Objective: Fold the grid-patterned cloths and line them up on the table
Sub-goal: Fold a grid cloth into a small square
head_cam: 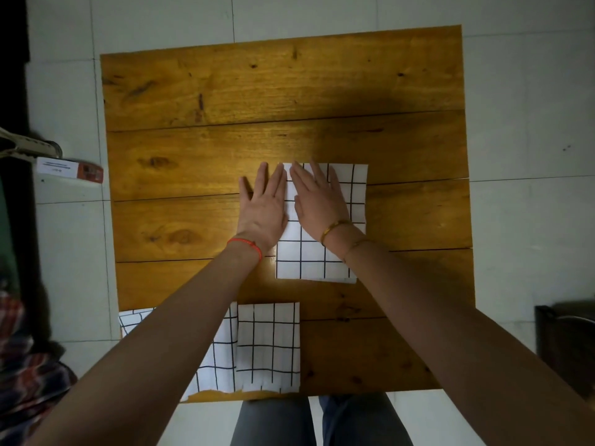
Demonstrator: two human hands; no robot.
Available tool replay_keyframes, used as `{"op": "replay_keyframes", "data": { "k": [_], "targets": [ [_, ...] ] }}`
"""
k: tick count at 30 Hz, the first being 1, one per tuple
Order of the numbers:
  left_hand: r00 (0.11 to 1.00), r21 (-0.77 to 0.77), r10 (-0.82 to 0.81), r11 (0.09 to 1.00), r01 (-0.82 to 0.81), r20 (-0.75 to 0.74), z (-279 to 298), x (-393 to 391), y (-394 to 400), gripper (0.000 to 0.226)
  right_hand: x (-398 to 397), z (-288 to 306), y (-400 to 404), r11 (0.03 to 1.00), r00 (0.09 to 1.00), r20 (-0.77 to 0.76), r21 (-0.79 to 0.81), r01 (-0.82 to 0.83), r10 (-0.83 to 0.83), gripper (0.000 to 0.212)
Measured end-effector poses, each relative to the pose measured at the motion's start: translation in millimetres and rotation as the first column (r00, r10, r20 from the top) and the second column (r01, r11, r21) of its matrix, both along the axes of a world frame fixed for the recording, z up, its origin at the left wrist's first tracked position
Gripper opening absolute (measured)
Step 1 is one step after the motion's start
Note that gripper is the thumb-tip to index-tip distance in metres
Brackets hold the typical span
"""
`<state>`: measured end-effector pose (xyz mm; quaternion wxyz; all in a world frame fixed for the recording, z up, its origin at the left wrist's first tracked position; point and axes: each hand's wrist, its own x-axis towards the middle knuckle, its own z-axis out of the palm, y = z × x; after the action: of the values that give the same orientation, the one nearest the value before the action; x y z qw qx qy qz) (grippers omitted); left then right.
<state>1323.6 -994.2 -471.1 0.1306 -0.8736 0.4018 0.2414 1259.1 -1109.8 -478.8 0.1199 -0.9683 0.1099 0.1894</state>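
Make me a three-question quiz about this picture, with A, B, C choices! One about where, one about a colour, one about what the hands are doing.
1. Where is the cloth under the hands?
A. mid-table
B. floor
C. lap

2. What colour is the left wrist band?
A. blue
B. red
C. green

3. How are the hands?
A. fists
B. flat
C. raised

Answers: 1 A, it lies on the table. 2 B, the band is red. 3 B, left hand and right hand lie flat, fingers spread.

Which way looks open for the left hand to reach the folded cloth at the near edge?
Probably yes: the left hand only has to draw back; the folded cloth lies uncovered beside that forearm, nothing on it.
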Motion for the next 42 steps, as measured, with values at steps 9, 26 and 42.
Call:
{"op": "replay_keyframes", "data": {
  "k": [9, 26, 42],
  "targets": [
    [1.000, 0.028, -0.016, 0.999, 0.016, -0.016, -0.4, 1.8, 2.6, 0.077, -60.7, -5.3, -54.3, 0.946, 0.953, 0.021, -0.116, 0.303, -0.302, 0.053],
    [0.995, -0.164, -0.003, 0.986, -0.014, -0.104, -1.9, -60.3, 66.5, 0.067, -24.1, 6.1, -5.4, 1.000, 0.997, -0.074, 0.018, 0.018, -0.016, 0.056],
    [0.969, -0.403, 0.124, 0.892, -0.203, -0.213, 16.3, -96.6, 106.0, 0.040, -36.1, 8.1, -5.2, 0.953, 0.931, 0.217, 0.151, 0.265, -0.293, 0.052]
  ]
}}
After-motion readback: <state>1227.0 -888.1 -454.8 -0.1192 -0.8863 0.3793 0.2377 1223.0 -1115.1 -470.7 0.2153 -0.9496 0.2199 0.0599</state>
